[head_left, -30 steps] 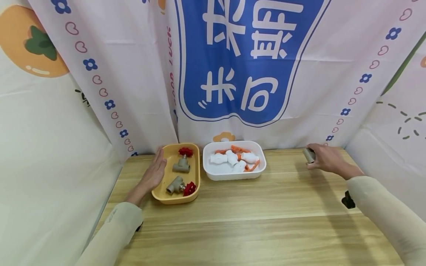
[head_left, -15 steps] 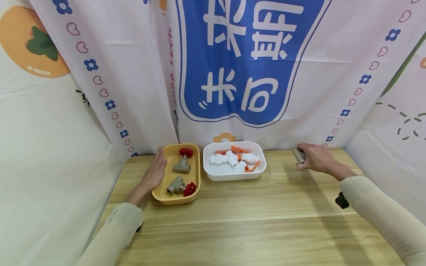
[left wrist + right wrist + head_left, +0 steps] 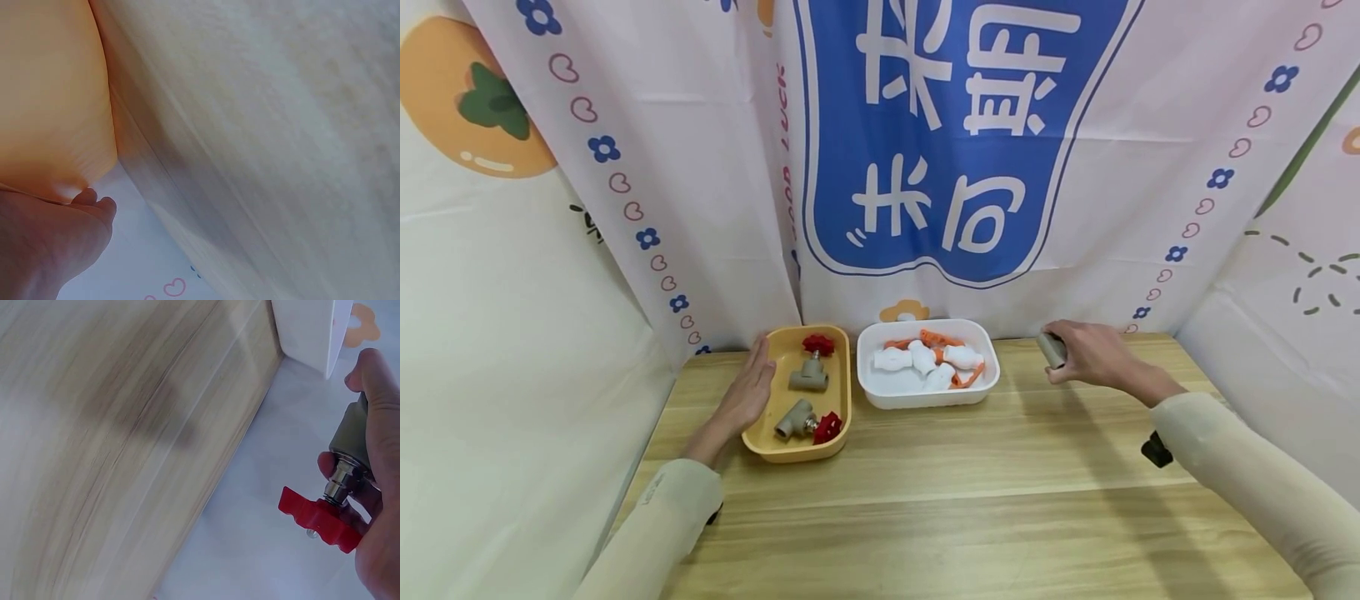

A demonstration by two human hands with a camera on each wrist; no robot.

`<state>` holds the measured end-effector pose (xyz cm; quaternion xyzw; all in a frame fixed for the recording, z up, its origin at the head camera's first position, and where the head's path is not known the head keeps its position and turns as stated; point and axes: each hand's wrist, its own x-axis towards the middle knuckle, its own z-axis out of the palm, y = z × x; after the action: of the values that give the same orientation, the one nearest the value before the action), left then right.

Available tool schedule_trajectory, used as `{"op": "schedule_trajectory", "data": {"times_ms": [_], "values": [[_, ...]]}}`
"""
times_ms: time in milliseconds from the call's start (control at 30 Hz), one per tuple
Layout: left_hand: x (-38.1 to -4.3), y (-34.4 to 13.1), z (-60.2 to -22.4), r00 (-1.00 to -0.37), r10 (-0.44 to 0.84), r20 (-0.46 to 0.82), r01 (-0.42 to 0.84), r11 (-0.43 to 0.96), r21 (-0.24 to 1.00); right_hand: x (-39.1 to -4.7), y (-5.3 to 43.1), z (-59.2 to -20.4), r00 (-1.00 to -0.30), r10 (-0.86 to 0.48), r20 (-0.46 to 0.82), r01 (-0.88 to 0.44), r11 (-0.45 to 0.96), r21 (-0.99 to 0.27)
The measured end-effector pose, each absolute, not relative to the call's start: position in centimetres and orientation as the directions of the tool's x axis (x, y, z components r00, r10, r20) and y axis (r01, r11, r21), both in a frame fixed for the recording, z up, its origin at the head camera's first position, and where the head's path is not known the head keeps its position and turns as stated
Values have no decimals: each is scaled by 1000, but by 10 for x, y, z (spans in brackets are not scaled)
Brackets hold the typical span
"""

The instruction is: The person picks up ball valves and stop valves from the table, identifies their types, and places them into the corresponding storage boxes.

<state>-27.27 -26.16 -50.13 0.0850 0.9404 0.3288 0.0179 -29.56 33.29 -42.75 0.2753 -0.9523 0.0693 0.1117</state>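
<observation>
Above the right side of the table, my right hand (image 3: 1093, 354) grips a valve (image 3: 1052, 350) by its grey pipe body. The right wrist view shows the red handwheel (image 3: 320, 519) and metal stem of this valve on the palm side. With straight fingers, my left hand (image 3: 747, 398) touches the left wall of a yellow tray (image 3: 797, 452). Two more grey valves lie in that tray: the far valve (image 3: 810, 375) and the near valve (image 3: 799, 418), each with a red handwheel. In the left wrist view, fingertips (image 3: 94, 203) meet the tray's outer wall (image 3: 56, 106).
A white tray (image 3: 925, 399) stands right of the yellow one, holding several white ball valves (image 3: 892, 359) with orange handles. Both trays sit at the back of the wooden table (image 3: 925, 517), close to a printed curtain (image 3: 722, 192). Cloth also hangs along both sides.
My right hand has moved left with the valve in its grip, toward the white tray. The left hand and both trays have stayed in place.
</observation>
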Motion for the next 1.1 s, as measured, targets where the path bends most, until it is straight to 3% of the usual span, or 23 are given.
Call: {"op": "schedule_trajectory", "data": {"times_ms": [1100], "values": [[-273, -261, -502, -985, 169, 18, 142, 758, 636, -286, 268, -411, -747, -595, 295, -640, 764, -82]]}}
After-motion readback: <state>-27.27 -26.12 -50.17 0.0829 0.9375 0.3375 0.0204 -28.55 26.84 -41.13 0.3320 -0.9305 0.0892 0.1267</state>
